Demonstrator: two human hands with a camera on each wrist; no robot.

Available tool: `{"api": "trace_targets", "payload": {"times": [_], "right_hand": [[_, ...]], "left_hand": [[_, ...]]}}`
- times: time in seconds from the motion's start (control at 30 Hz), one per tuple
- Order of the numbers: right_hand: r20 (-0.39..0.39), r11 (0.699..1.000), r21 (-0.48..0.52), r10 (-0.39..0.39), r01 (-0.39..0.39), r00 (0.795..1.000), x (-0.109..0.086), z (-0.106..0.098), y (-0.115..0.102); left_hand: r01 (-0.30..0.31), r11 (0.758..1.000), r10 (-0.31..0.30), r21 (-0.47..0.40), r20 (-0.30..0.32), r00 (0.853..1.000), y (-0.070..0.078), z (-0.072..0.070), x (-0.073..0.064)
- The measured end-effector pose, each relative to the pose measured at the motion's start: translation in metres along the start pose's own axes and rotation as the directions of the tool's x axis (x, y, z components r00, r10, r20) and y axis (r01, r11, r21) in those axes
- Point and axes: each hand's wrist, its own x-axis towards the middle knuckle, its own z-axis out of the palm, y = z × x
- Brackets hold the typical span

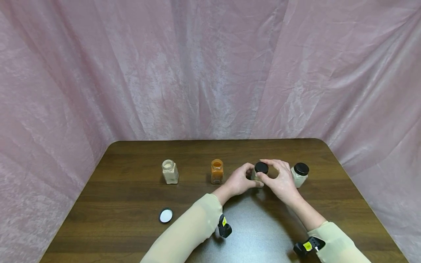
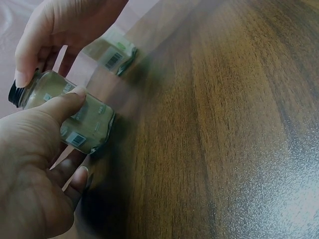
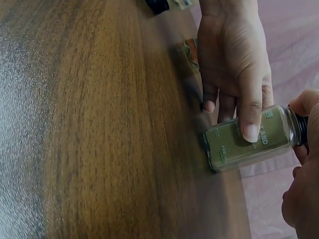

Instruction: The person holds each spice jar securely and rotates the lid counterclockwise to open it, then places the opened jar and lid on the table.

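Note:
A square glass spice jar (image 3: 232, 147) with greenish-tan powder and printed lettering stands on the table, right of the middle. My left hand (image 1: 238, 181) grips its body, the thumb lying across one face in both wrist views. The fingers of my right hand (image 1: 280, 180) pinch the black lid (image 1: 261, 167), which sits on the jar's neck. Just right of that hand is another glass jar (image 1: 297, 179) with pale contents and a black lid. Left of my left hand stands a lidless jar of orange powder (image 1: 217, 177).
Farther left stands a lidless jar of cream-coloured powder (image 1: 171, 176). A black lid with a white inner face (image 1: 166, 215) lies face up near the left forearm. The brown wooden table (image 1: 108, 204) ends at a pink curtain (image 1: 210, 73) behind.

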Motion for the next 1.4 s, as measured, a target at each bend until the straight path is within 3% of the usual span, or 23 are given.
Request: {"api": "trace_targets", "payload": {"times": [0.6,0.83,1.4], "right_hand": [[0.108,0.998,0.047,-0.035,0.03,0.994,0.0038,-0.0047,0.0079],[0.134,0.996,0.093,-0.02,0.007,0.991,0.0042,-0.0054,0.0076],[0.084,0.998,0.065,0.013,-0.019,0.996,0.004,-0.0058,0.0038]], "left_hand": [[-0.01,0.999,0.01,-0.039,-0.005,1.0,-0.0015,0.0025,0.0012],[0.001,0.999,-0.001,-0.034,-0.003,1.0,-0.0002,0.001,-0.0001],[-0.004,1.0,0.004,-0.021,0.002,1.0,-0.0007,-0.0005,0.0003]]}}
